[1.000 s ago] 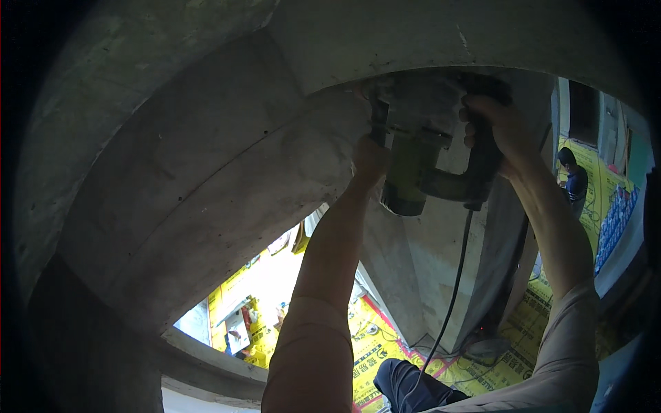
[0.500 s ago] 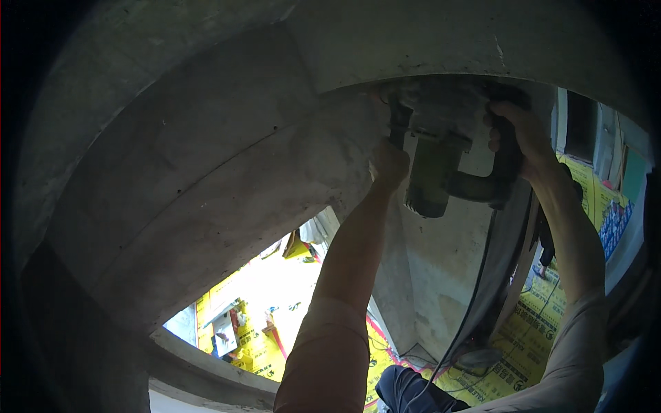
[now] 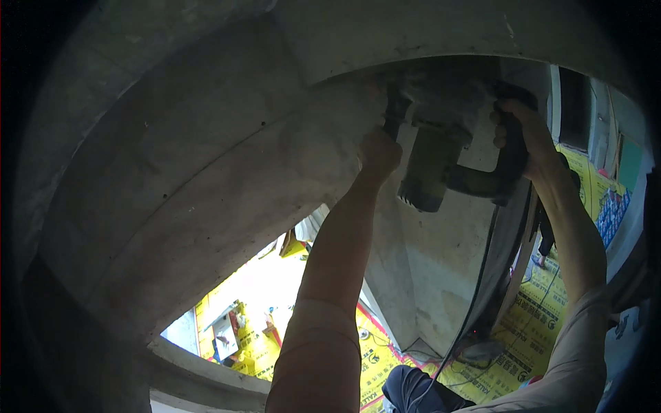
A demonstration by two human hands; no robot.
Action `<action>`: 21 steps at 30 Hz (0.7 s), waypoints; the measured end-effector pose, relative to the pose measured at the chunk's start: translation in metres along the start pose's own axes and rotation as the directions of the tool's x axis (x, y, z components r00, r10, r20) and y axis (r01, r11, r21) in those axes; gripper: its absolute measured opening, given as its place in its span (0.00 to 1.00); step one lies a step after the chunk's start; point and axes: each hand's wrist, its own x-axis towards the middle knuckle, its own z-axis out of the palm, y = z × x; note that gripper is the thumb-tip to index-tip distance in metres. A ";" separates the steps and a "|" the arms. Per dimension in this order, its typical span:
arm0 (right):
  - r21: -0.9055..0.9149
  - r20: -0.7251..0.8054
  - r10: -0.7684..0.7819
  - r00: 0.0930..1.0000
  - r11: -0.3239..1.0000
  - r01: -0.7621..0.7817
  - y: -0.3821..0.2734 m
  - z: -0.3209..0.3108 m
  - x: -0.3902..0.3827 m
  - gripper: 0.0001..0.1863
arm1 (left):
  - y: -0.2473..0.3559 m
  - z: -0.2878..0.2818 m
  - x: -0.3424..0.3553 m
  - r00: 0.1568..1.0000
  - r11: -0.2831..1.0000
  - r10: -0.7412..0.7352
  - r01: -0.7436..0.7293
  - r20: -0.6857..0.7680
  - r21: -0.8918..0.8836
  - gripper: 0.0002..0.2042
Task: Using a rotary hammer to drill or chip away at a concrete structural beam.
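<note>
High in front of me I hold a dark green hammer drill [image 3: 432, 165] with its motor housing hanging downward. My left hand [image 3: 380, 151] is closed round its upright black side handle [image 3: 395, 110]. The fingers of my right hand [image 3: 522, 127] wrap round the black rear grip [image 3: 511, 148]. Pale dust blurs the upper part of the tool, and I cannot make out a bit. Close by on the left and above is a grey concrete surface [image 3: 227, 151]. A black power cord [image 3: 475, 292] runs down from the rear grip.
At lower left an opening [image 3: 213, 375] looks onto a brightly lit floor with yellow printed sheeting and scattered things. More yellow sheeting [image 3: 523, 337] covers the floor at lower right, with cables on it. A grey concrete wall [image 3: 441, 255] stands below the drill; another person's foot [image 3: 539, 261] shows at right.
The drill and both hands sit slightly higher in the picture, and my left hand a little further left. The surrounding concrete has shifted slightly up and left in view. Both grips are unchanged.
</note>
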 end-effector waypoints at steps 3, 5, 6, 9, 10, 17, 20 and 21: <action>-0.066 -0.026 -0.014 1.000 0.998 0.013 -0.009 0.010 -0.002 0.09 | -0.001 0.009 0.001 0.999 0.997 0.033 -0.034 -0.012 -0.069 0.13; -0.068 -0.035 -0.018 0.999 0.998 0.015 -0.006 0.015 -0.002 0.08 | -0.007 0.012 0.006 0.999 0.994 0.034 -0.033 0.017 -0.100 0.13; -0.066 -0.029 -0.014 0.999 0.998 0.012 -0.006 0.019 -0.003 0.08 | -0.014 0.012 0.008 0.999 0.992 0.024 -0.019 0.038 -0.124 0.13; -0.070 -0.006 -0.039 0.999 0.997 0.039 -0.010 0.032 -0.008 0.07 | -0.029 0.012 0.014 0.992 0.979 0.114 -0.121 -0.053 -0.162 0.13; -0.058 0.014 -0.042 0.999 0.997 0.043 -0.011 0.036 -0.010 0.06 | -0.032 0.011 0.017 0.991 0.980 0.119 -0.126 -0.055 -0.152 0.13; -0.030 -0.032 -0.024 0.999 0.999 0.024 -0.012 0.036 -0.009 0.06 | -0.006 -0.002 0.008 1.000 0.984 0.016 -0.016 0.001 -0.178 0.15; -0.080 0.022 -0.014 1.000 0.997 0.016 -0.012 0.038 -0.008 0.07 | -0.005 -0.002 0.006 1.000 0.984 -0.006 0.003 -0.020 -0.177 0.15; -0.082 0.024 -0.047 0.999 0.995 0.048 -0.011 0.038 -0.010 0.07 | -0.004 -0.002 0.005 1.000 0.981 -0.020 0.017 -0.013 -0.195 0.15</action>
